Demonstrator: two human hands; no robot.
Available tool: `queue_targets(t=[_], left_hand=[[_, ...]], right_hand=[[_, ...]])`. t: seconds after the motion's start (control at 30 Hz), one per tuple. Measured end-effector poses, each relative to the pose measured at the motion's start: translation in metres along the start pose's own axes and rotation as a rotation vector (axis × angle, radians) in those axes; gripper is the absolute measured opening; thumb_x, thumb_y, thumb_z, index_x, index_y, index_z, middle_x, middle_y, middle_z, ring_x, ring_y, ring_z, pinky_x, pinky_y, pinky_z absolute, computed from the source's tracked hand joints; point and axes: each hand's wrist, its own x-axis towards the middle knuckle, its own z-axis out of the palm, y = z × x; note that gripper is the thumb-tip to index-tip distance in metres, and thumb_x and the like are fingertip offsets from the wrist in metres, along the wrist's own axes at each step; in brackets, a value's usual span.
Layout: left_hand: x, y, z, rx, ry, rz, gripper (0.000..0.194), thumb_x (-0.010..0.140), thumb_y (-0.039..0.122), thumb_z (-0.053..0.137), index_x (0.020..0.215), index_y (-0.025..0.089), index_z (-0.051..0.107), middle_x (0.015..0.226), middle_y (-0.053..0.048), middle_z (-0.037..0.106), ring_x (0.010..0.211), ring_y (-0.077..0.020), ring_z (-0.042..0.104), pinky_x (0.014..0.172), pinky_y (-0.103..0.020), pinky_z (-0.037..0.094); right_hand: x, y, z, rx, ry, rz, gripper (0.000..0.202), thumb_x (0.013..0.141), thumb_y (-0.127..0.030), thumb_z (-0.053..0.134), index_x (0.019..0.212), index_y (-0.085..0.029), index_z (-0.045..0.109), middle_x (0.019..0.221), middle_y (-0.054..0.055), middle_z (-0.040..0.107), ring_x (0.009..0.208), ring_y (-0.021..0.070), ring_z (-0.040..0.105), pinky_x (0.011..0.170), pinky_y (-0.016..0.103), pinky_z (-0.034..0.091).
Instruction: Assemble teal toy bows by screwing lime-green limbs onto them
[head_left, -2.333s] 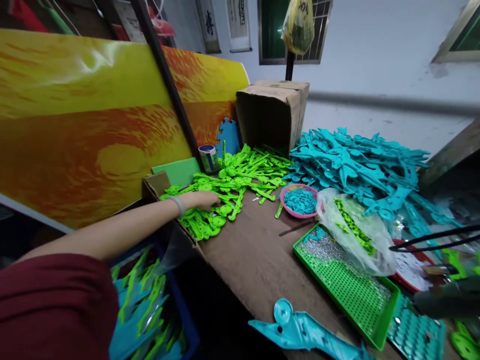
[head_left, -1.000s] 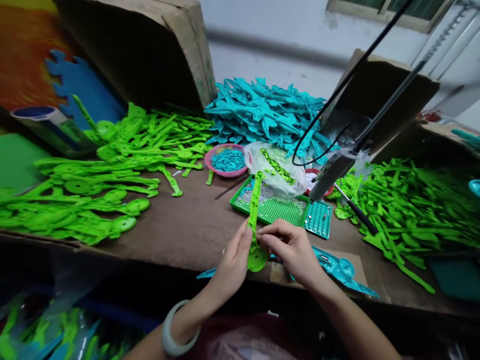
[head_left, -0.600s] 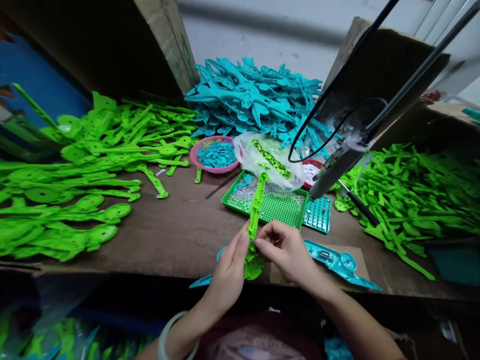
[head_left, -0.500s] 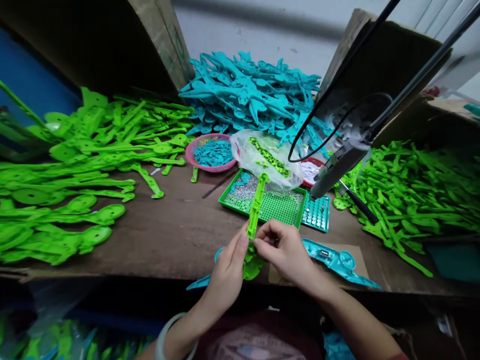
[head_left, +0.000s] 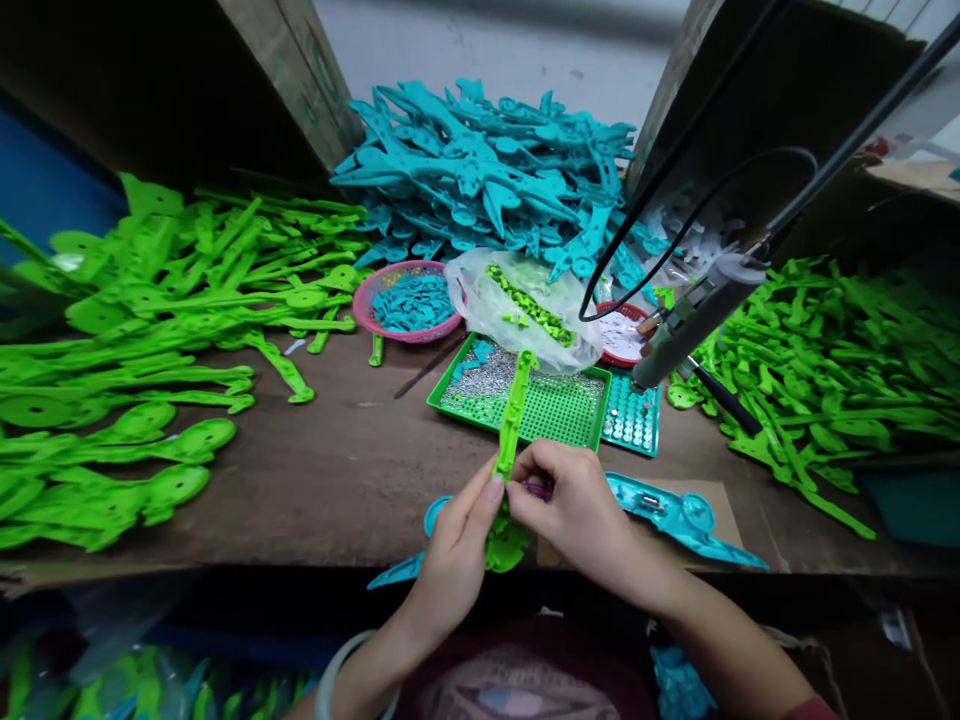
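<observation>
My left hand (head_left: 459, 545) is closed around a long green plastic part (head_left: 512, 425), held upright above the table's front edge. Its hollow, ribbed inside faces me, and its wide lower end shows below my fingers. My right hand (head_left: 574, 510) pinches at the right edge of that part. Something small and reddish-purple shows beneath its curled fingers, too covered to name. Behind my hands lies a blue plastic shell (head_left: 675, 520), open side up, with a small metal piece inside it; another blue end sticks out left of my left hand.
A green perforated tray (head_left: 559, 410) of small metal bits stands ahead, beside a blue tray (head_left: 631, 425). Behind are a pink basket (head_left: 367, 325), a plastic bag (head_left: 469, 285) and a red basket (head_left: 619, 350). An electric screwdriver (head_left: 701, 315) hangs right. Green piles (head_left: 187, 270) flank the table.
The view has shifted slightly. Both hands stay on the green part in nearly the same pose, and a little more of the reddish-purple thing shows under my right fingers.
</observation>
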Motion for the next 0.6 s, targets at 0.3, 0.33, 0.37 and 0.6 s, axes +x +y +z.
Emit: queue_targets(t=[0.3, 0.33, 0.37, 0.6], left_hand=[[0.001, 0.007, -0.003, -0.503, 0.05, -0.189, 0.047, 0.078, 0.047, 0.082, 0.11, 0.014, 0.07, 0.061, 0.004, 0.054, 0.058, -0.011, 0.053, 0.061, -0.024, 0.05], [0.001, 0.008, -0.005, -0.517, 0.081, -0.191, 0.047, 0.076, 0.047, 0.083, 0.107, 0.014, 0.07, 0.061, 0.005, 0.054, 0.057, -0.0104, 0.052, 0.06, -0.024, 0.05], [0.001, 0.007, -0.008, -0.514, 0.104, -0.193, 0.047, 0.076, 0.047, 0.083, 0.106, 0.014, 0.069, 0.061, 0.005, 0.054, 0.057, -0.0103, 0.052, 0.06, -0.025, 0.05], [0.003, -0.009, -0.013, -0.237, 0.027, -0.074, 0.036, 0.088, 0.051, 0.068, 0.081, 0.016, 0.064, 0.068, 0.001, 0.06, 0.064, -0.0131, 0.059, 0.068, -0.027, 0.051]], right_hand=[[-0.03, 0.035, -0.018, -0.21, 0.164, -0.225, 0.011, 0.093, -0.022, 0.06, 0.104, -0.02, 0.059, 0.099, 0.007, 0.062, 0.094, 0.0189, 0.061, 0.082, 0.032, 0.052], [-0.042, 0.047, -0.022, -0.328, 0.198, -0.246, 0.014, 0.095, -0.023, 0.059, 0.108, -0.02, 0.059, 0.102, 0.009, 0.062, 0.097, 0.0211, 0.06, 0.083, 0.035, 0.052], [-0.054, 0.06, -0.028, -0.45, 0.202, -0.259, 0.015, 0.095, -0.024, 0.059, 0.11, -0.02, 0.059, 0.102, 0.01, 0.063, 0.096, 0.0226, 0.06, 0.082, 0.036, 0.052], [-0.105, 0.103, -0.071, -0.795, 0.215, -0.462, 0.022, 0.094, -0.017, 0.056, 0.115, -0.019, 0.063, 0.106, 0.013, 0.066, 0.095, 0.0259, 0.062, 0.081, 0.042, 0.052]])
